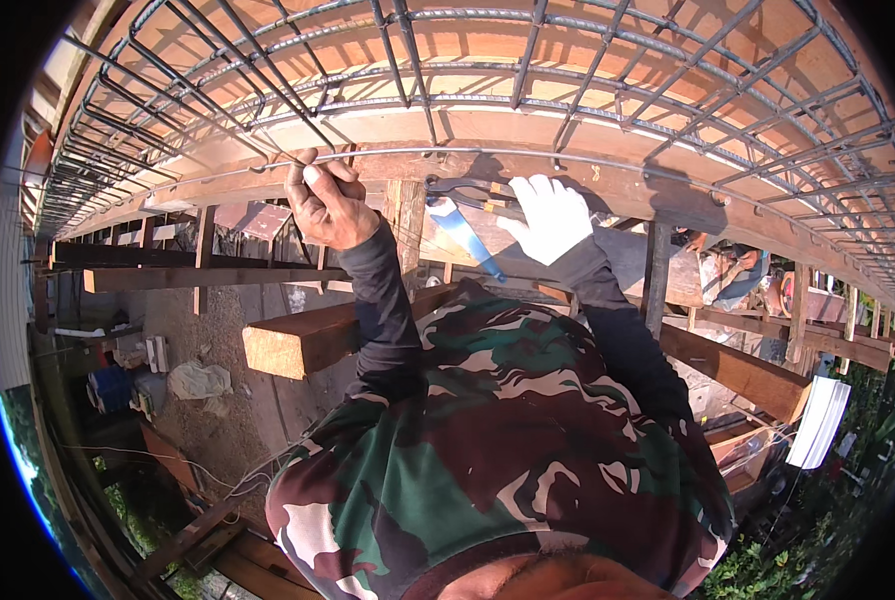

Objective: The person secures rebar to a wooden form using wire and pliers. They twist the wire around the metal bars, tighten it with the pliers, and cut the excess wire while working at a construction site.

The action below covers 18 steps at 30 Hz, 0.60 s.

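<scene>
My left hand [329,205] is bare, its fingers curled in a pinch against a thin straight steel rod [468,150] that runs along the timber edge. Whatever lies between those fingertips is too small to make out. In a white glove, my right hand [553,218] grips the handles of dark pincers [458,186], whose head points left toward the other hand. Just beyond both hands is a cage of ribbed reinforcing bars [468,100] with crossing stirrups. Below the pincers sits a tapered blue and white object [468,240], its kind unclear.
Orange-brown formwork boards [488,45] stand behind the bars. A thick timber beam [278,347] juts out left of my body, and another beam [738,370] lies to the right. Ground with a pale sack [200,381] shows far below. At right, another person [736,275] is partly visible.
</scene>
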Each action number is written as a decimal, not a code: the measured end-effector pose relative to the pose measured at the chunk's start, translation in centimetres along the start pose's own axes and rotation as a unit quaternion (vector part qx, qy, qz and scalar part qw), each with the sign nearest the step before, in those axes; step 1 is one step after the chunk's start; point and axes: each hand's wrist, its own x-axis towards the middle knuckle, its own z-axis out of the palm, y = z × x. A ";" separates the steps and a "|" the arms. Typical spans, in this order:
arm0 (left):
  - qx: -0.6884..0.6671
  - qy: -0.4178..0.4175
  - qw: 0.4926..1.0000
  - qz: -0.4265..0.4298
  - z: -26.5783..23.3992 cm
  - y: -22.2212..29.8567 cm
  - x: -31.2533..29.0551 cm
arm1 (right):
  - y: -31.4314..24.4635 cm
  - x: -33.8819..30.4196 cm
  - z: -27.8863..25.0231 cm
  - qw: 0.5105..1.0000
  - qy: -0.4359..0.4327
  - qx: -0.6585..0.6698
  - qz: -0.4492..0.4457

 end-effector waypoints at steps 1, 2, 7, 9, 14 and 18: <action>-0.017 0.012 1.000 0.017 -0.1 0.8 -0.2 | -1.1 1.3 0.8 1.000 -0.007 0.009 -0.025; -0.026 0.022 0.999 0.009 -0.1 1.7 -0.4 | -2.5 2.7 1.6 0.999 -0.021 0.017 -0.035; -0.021 0.031 0.999 -0.006 -1.2 2.7 -2.2 | -8.8 7.4 5.4 0.997 -0.058 -0.042 -0.036; -0.007 0.051 0.999 -0.011 -2.2 3.4 -3.1 | -9.7 8.2 7.7 0.998 -0.034 -0.039 -0.027; 0.046 0.067 0.997 0.001 -4.4 4.0 -3.4 | -9.0 9.9 11.0 0.993 0.086 -0.042 -0.062; 0.049 0.035 0.998 -0.036 -4.4 3.1 -3.4 | -8.5 10.5 11.2 0.991 0.085 -0.048 -0.092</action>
